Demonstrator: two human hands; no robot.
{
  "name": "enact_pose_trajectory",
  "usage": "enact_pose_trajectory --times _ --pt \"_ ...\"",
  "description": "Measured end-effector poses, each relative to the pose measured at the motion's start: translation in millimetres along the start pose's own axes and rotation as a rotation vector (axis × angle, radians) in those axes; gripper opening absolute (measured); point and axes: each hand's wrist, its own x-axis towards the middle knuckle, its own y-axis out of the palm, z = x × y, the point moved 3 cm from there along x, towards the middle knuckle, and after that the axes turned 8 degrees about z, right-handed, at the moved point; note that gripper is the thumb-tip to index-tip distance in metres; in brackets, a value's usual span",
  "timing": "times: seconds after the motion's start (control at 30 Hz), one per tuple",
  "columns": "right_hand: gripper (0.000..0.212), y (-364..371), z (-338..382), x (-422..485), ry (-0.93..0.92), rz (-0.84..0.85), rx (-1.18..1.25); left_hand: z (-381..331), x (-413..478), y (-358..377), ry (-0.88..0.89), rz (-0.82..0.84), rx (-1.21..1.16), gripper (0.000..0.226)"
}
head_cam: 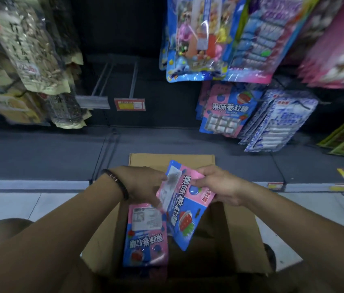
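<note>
Grip check: the right hand (219,187) pinches the top edge of a pink-and-blue plastic candy packet (184,210), and the left hand (143,185) is clamped on its opposite edge. The packet hangs tilted above the open brown cardboard box (243,240). A matching second packet (145,242) stands inside, against the box's left wall. Similar hanging packets (221,111) are on the shelf beyond.

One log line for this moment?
left hand: holds candy packet | right hand: pinches same packet | position: over open cardboard box | box: more packets inside
</note>
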Motion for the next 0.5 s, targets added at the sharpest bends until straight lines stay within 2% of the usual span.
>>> enact_pose_trajectory --times 0.07,0.17,0.2,0.23,0.33,0.4,0.43,0.5 --pt "0.023 -12.0 6.7 -15.0 -0.062 -0.061 0.123 -5.7 2.8 -1.0 0.120 -0.029 -0.121 0.093" --pt "0.024 -24.9 13.8 -24.6 -0.135 -0.149 0.315 -17.1 7.9 2.5 0.220 -0.080 -0.090 0.128" --pt "0.025 -28.5 17.1 -25.9 -0.144 -0.173 0.374 -21.9 8.4 3.8 0.226 -0.102 -0.101 0.131" --pt "0.026 -32.5 19.6 -25.2 -0.152 -0.192 0.431 -25.2 9.7 4.3 0.253 -0.148 -0.145 0.124" --pt "0.030 -44.0 22.3 -26.0 -0.151 -0.220 0.595 -23.7 13.5 0.8 0.349 -0.312 -0.351 0.076" --pt "0.033 -51.1 21.7 -31.9 -0.128 -0.193 0.656 -14.6 18.3 -4.5 0.319 -0.490 -0.560 0.044" --pt "0.042 -55.6 20.6 -34.5 -0.115 -0.180 0.633 -12.6 19.4 -8.0 0.283 -0.569 -0.708 0.030" --pt "0.059 -65.5 21.7 -38.2 -0.123 -0.218 0.536 -10.6 23.0 -12.8 0.201 -0.655 -0.993 0.020"
